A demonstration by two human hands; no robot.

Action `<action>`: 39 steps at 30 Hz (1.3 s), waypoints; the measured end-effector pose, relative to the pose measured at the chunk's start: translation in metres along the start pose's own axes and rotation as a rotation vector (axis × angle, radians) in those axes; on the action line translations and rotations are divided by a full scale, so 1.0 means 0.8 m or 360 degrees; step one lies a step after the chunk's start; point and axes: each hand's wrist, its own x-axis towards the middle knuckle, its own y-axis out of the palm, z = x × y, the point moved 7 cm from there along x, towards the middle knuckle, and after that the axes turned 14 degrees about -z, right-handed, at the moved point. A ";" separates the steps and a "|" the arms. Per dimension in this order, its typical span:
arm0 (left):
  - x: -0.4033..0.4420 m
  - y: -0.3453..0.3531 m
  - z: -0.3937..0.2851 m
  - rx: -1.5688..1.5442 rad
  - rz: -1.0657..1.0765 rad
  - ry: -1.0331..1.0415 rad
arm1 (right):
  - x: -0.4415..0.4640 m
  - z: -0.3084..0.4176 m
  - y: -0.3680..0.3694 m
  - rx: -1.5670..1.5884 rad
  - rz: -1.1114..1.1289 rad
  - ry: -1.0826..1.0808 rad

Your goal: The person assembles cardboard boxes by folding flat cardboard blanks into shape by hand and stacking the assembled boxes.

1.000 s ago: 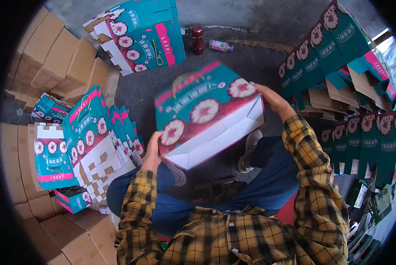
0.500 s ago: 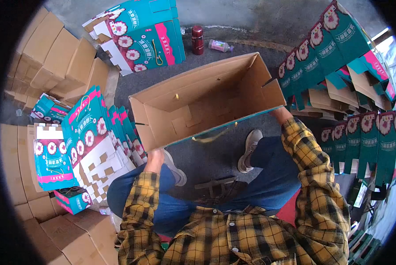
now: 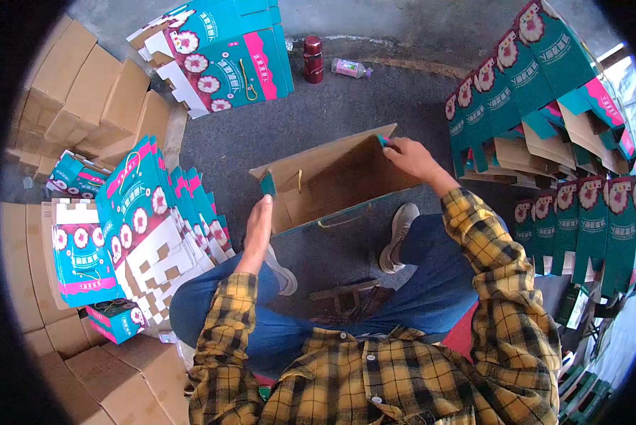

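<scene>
An open-topped cardboard box (image 3: 332, 177), brown inside with a teal outer face, is in front of me above the floor. Yellow cord handles show on its two long sides. My left hand (image 3: 259, 223) is at the box's left end, its fingers against a small teal-edged flap (image 3: 267, 183) that stands up there. At the far right corner, my right hand (image 3: 411, 159) has its fingers curled over the right end flap, where a bit of teal shows at the fingertips. The box's underside is hidden.
Flattened teal-and-pink printed cartons stand to my left (image 3: 137, 188), at the back (image 3: 233, 71) and in rows on the right (image 3: 516, 78). Brown cardboard boxes (image 3: 77, 92) are stacked at far left. A red flask (image 3: 313, 60) and a plastic bottle (image 3: 351, 69) are on the floor behind.
The box has dropped lower and looks smaller. My hands have moved from its near lower corners up to the end flaps, the right one reaching over the far right corner.
</scene>
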 end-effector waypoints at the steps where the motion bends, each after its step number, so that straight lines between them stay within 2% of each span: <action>1: -0.004 0.003 -0.012 0.0130 0.0055 0.0104 | -0.007 0.041 -0.016 -0.0236 -0.0298 -0.0331; 2: -0.010 0.005 -0.019 0.0137 0.0057 0.0096 | -0.010 0.062 -0.018 -0.0349 -0.0320 -0.0394; 4: -0.021 0.014 -0.040 0.0536 0.0065 0.0471 | -0.011 0.064 0.004 -0.0400 -0.0268 -0.0456; 5: -0.019 0.015 -0.036 0.0539 0.0071 0.0468 | -0.012 0.066 0.014 -0.0454 -0.0221 -0.0523; 6: -0.016 0.019 -0.032 0.0551 0.0103 0.0464 | -0.011 0.059 0.026 -0.0558 0.0017 -0.0399; 10: -0.008 0.021 -0.022 0.0624 0.0211 0.0372 | 0.004 0.018 0.047 -0.0550 0.0284 -0.0224; 12: -0.008 0.020 -0.029 0.0657 0.0238 0.0328 | 0.019 0.003 0.029 0.0090 0.0062 0.0041; 13: -0.009 0.021 -0.031 0.0693 0.0266 0.0292 | 0.022 0.003 0.024 0.0086 0.0067 0.0035; 15: -0.009 0.021 -0.035 0.0716 0.0267 0.0317 | 0.020 -0.023 0.018 0.0673 0.0099 0.0731; 16: -0.010 0.022 -0.037 0.0745 0.0278 0.0347 | 0.018 -0.027 0.013 0.0731 0.0110 0.0859; 20: -0.008 0.019 -0.031 0.0731 0.0248 0.0357 | 0.017 -0.031 0.015 0.0782 0.0258 0.0931; 23: 0.003 0.013 -0.007 0.0547 0.0263 0.0249 | 0.022 -0.048 0.025 0.0695 0.0337 0.0728; 25: 0.000 -0.002 -0.013 0.0505 0.0151 0.0406 | 0.022 -0.041 0.033 0.0453 0.0533 0.0423; 26: 0.000 -0.009 -0.009 0.0509 0.0159 0.0398 | 0.018 -0.044 0.036 0.0455 0.0539 0.0433; 28: 0.000 -0.020 -0.002 0.0598 0.0166 0.0270 | 0.018 -0.026 0.023 -0.0140 0.0464 0.0134; 29: -0.001 -0.020 -0.001 0.0597 0.0166 0.0268 | 0.014 -0.014 0.020 -0.0141 0.0467 0.0134; 31: -0.003 -0.027 -0.007 0.0674 0.0077 0.0294 | 0.005 0.011 0.014 -0.0688 0.0438 -0.0081; 32: -0.005 -0.027 -0.009 0.0676 0.0075 0.0291 | 0.005 0.011 0.020 -0.0686 0.0441 -0.0083; 34: -0.015 -0.023 -0.031 0.0906 0.0035 0.0385 | 0.006 0.021 0.033 -0.0868 0.0226 -0.0496; 35: -0.016 -0.018 -0.031 0.0911 0.0038 0.0383 | 0.006 0.016 0.043 -0.0864 0.0228 -0.0493; 38: -0.019 -0.004 -0.044 0.0761 0.0091 0.0291 | 0.008 0.020 0.059 -0.0958 0.0110 -0.0693; 39: -0.023 0.000 -0.051 0.0492 0.0222 -0.0020 | 0.009 0.021 0.063 -0.1056 0.0119 -0.0649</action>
